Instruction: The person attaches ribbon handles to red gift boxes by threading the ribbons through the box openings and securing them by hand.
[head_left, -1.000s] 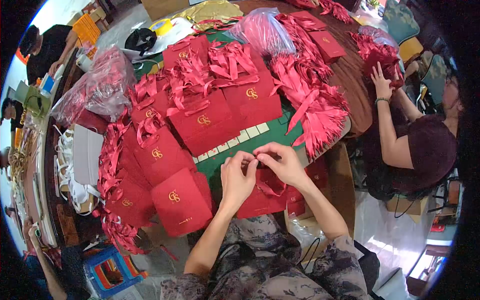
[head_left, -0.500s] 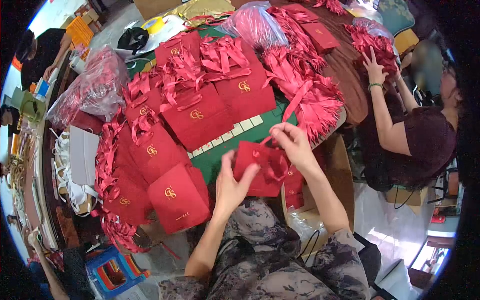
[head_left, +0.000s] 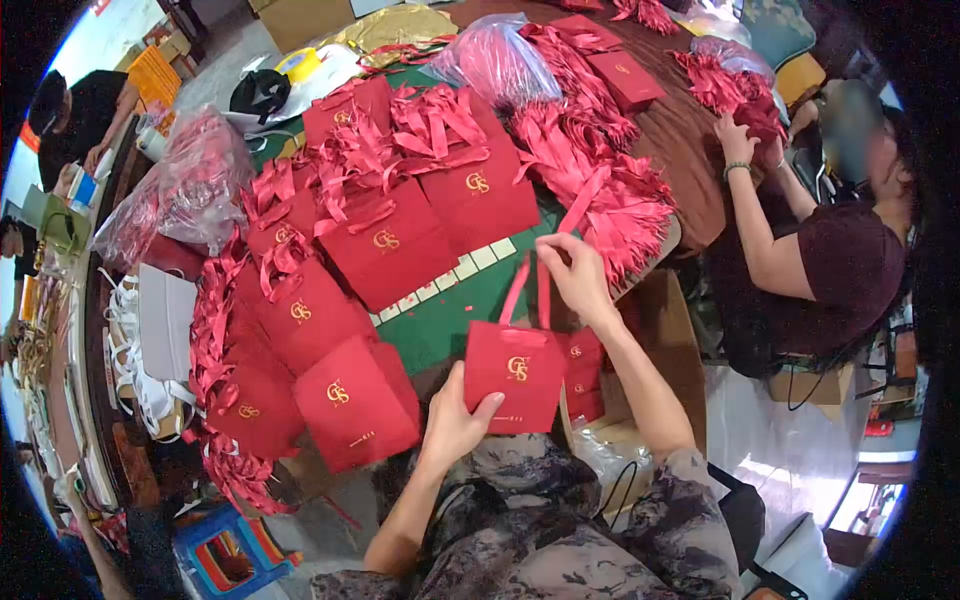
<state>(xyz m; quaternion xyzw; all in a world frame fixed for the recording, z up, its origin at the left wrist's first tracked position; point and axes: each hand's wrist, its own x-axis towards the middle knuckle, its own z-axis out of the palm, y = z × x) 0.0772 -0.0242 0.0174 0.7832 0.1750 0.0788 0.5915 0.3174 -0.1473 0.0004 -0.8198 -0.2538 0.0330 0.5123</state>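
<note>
Bag (head_left: 515,402) turned logo-out; carton (head_left: 664,338) holds red items (head_left: 583,382).

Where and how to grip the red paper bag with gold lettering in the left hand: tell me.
Hold the red paper bag at its lower left edge, coming from the left, thumb on the front. That panel looks flat, and the left hand grips there; the red ribbon handle above would likely steady it less.

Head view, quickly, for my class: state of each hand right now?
Left hand: closed, holding a small red bag.
Right hand: closed, pinching the bag's ribbon handle.
</note>
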